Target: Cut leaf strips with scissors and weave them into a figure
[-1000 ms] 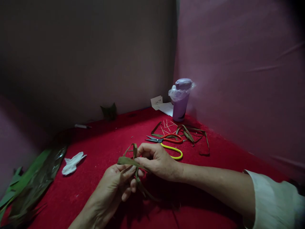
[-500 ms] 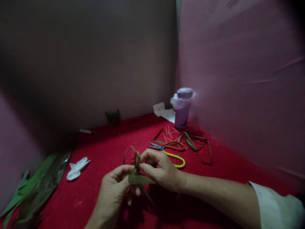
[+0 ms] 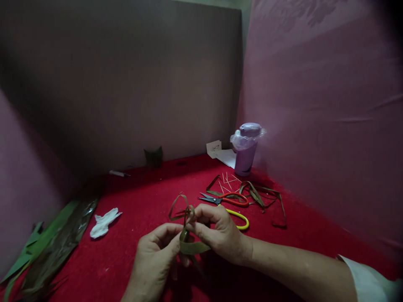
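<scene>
A leaf strip (image 3: 192,248), looped and seemingly mid-fold, is held just above the red surface (image 3: 141,197), with the left hand (image 3: 155,260) and right hand (image 3: 222,237) both pinching it where it crosses, a stage that likely needs that grip kept firm; scissors (image 3: 225,200) and toothpicks (image 3: 227,180) lie beyond.

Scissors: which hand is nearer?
Right. The right hand, pinching the leaf strip, sits just in front of the scissors; the left hand, also pinching it, is farther, lower left.
</scene>
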`<state>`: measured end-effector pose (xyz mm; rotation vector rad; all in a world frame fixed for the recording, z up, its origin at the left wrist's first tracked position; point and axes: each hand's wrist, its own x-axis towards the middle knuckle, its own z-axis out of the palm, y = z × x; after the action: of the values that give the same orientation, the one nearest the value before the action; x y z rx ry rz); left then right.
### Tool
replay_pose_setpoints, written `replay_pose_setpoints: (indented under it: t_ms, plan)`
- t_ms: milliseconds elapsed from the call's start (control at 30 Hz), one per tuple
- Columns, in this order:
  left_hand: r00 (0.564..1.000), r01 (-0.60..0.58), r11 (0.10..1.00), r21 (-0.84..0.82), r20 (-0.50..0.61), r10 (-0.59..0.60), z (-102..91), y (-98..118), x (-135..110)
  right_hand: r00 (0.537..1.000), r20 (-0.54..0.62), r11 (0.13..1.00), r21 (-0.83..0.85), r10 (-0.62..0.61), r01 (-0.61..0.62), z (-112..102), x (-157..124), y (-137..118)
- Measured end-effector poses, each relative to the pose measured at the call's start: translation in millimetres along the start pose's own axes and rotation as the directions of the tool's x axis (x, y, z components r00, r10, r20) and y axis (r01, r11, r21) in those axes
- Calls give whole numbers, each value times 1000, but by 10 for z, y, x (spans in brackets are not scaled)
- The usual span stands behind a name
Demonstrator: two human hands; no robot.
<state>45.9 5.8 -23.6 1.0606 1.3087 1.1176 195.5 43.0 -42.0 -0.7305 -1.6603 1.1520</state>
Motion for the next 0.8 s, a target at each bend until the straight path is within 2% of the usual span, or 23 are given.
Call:
replay_pose_setpoints:
  t_ms: [233, 433, 633, 800]
  plan:
    - [998, 14, 998, 56, 56, -17, -5, -32, 2, 999, -45, 1000, -4, 30, -30, 16, -10, -59]
    - [998, 36, 997, 66, 57, -39, -13, -47, 30, 999, -14, 998, -30, 47, -48, 5, -8, -15]
    - [986, 78, 995, 55, 143, -86, -20, -39, 43, 1000, -26, 996, -90, 17, -19, -6, -2, -35]
    - [978, 99, 993, -63, 188, -85, -27, -67, 66, 995, -4, 994, 39, 100, -100, 14, 8, -14]
